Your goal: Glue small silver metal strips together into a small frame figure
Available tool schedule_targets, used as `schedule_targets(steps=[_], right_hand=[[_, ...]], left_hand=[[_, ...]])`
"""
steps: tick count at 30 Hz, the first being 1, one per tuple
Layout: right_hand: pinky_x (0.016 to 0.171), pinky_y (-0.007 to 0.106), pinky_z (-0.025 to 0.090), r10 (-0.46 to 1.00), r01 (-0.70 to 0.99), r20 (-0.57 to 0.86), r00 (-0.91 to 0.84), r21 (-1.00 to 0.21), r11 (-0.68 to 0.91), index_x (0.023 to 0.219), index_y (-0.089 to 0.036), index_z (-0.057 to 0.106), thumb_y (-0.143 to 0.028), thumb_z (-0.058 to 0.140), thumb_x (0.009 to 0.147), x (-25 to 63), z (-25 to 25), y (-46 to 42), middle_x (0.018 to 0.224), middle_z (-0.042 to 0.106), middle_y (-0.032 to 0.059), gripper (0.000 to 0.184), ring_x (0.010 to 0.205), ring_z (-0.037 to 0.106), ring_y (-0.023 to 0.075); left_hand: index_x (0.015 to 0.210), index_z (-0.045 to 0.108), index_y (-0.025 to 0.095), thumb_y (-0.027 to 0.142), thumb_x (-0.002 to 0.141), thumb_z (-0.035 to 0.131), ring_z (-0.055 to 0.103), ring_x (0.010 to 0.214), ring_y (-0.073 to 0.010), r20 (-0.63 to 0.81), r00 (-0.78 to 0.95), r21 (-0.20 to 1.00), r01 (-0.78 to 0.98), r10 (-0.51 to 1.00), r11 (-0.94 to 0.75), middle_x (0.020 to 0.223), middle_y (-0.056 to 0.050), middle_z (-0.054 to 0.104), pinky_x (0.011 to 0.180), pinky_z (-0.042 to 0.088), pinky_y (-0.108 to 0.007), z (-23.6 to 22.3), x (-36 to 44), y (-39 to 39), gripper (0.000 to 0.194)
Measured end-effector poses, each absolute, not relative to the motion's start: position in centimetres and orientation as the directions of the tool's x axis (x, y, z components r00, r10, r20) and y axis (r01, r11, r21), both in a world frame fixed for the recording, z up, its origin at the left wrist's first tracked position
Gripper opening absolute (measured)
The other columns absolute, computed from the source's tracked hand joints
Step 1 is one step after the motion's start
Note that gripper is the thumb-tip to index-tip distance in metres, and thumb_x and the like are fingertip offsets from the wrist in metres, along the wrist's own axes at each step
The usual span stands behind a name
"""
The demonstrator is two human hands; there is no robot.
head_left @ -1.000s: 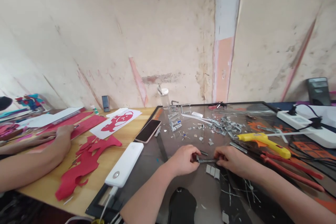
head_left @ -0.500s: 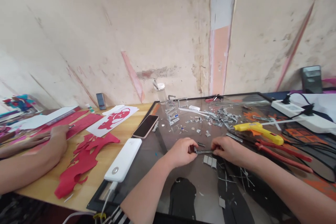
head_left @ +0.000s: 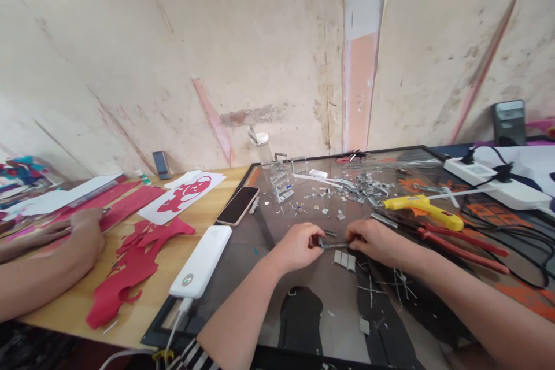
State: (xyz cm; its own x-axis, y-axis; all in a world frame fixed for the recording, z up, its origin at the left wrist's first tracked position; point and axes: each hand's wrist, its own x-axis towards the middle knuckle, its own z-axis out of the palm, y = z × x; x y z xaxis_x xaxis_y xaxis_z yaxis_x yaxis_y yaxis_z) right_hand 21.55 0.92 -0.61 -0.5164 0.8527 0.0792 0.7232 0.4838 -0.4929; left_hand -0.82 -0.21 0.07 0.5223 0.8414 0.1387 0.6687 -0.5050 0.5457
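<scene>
Both my hands pinch a thin grey strip (head_left: 335,245) just above the dark glass tabletop. My left hand (head_left: 299,244) is closed on its left end, where a small upright grey piece shows at the fingertips. My right hand (head_left: 368,237) is closed on the other end. Right behind the strip lies a short grey bar (head_left: 330,233). In front of it is a flat grey panel (head_left: 344,261) divided into sections. Thin silvery wires (head_left: 370,289) lie near my right wrist.
Red-handled pliers (head_left: 463,245), a yellow glue gun (head_left: 422,208) and a white power strip (head_left: 498,185) are at the right. Grey scraps (head_left: 368,188) lie behind my hands. A white power bank (head_left: 202,260) and a phone (head_left: 238,205) sit left. Another person's hand (head_left: 87,225) works on red paper (head_left: 134,205).
The whole view has shifted slightly, with things appearing a little higher and further left. My hands keep nearly the same grip on the grey strip.
</scene>
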Motion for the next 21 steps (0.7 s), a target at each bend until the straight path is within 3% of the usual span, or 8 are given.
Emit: schedule_targets(steps=[21], right_hand=[[0.062,0.023,0.039,0.850,0.745,0.066,-0.523,-0.449,0.494,0.071,-0.018,0.065,-0.011,0.053,0.069,21.33,0.40,0.40,0.070,0.067,0.0030,0.014,0.065,0.058,0.0158]], left_hand=[[0.104,0.067,0.014,0.012,0.070,0.061,0.058,0.069,-0.0137,0.138,0.537,0.554,0.655,0.832,-0.514,0.083,-0.004,0.063,0.067,0.046,-0.024,0.02,-0.88,-0.14,0.035]])
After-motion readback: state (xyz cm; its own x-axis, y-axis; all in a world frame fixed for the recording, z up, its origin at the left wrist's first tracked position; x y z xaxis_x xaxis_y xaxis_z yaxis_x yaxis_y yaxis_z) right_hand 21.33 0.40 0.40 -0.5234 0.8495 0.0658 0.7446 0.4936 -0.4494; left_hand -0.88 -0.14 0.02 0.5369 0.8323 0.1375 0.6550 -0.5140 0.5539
